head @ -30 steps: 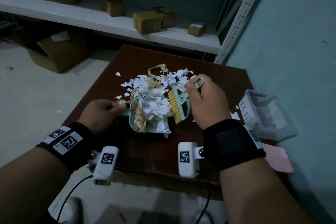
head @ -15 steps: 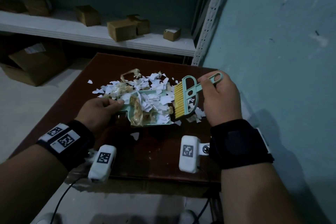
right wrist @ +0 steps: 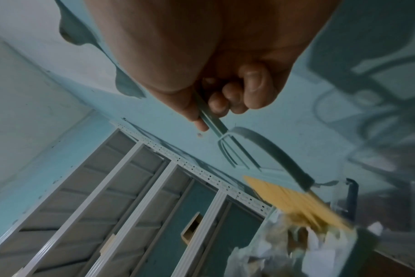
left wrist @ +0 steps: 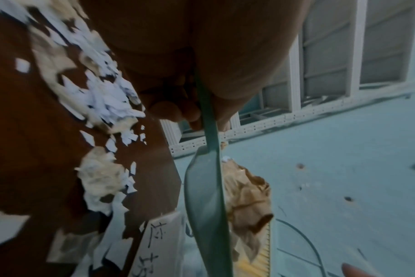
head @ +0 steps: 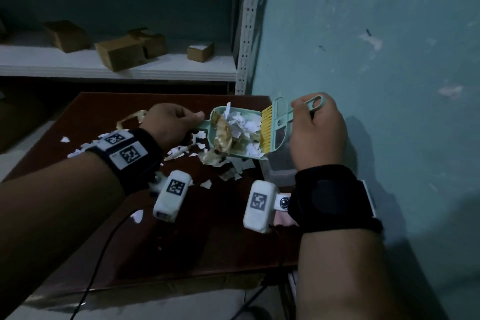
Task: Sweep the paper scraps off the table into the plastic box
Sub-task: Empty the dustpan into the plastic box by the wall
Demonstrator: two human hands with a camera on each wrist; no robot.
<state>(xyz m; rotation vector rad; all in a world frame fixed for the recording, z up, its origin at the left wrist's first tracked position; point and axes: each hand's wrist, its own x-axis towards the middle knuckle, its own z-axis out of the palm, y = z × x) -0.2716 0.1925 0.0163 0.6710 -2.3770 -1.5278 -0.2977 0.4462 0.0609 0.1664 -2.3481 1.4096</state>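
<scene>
My left hand (head: 173, 122) grips the handle of a mint-green dustpan (head: 220, 114), held tilted over the table's right edge and heaped with white and tan paper scraps (head: 244, 130). In the left wrist view the dustpan (left wrist: 206, 215) is seen edge-on with crumpled tan paper beside it. My right hand (head: 315, 127) grips the handle of a small mint brush (head: 281, 122); its yellow bristles (right wrist: 294, 198) press against the scraps in the pan. The clear plastic box (head: 281, 166) sits just below the pan, mostly hidden by my right hand. More scraps (head: 181, 150) lie on the brown table (head: 207, 241).
A teal wall (head: 389, 60) stands close on the right. White metal shelving (head: 117, 65) with several small cardboard boxes runs behind the table. A pink sheet shows under my right wrist. A cable hangs off the table's front edge.
Both hands lifted the loaded dustpan and brush off the table and carried them right, over the plastic box. The pan now tilts, and the view has swung right toward the wall.
</scene>
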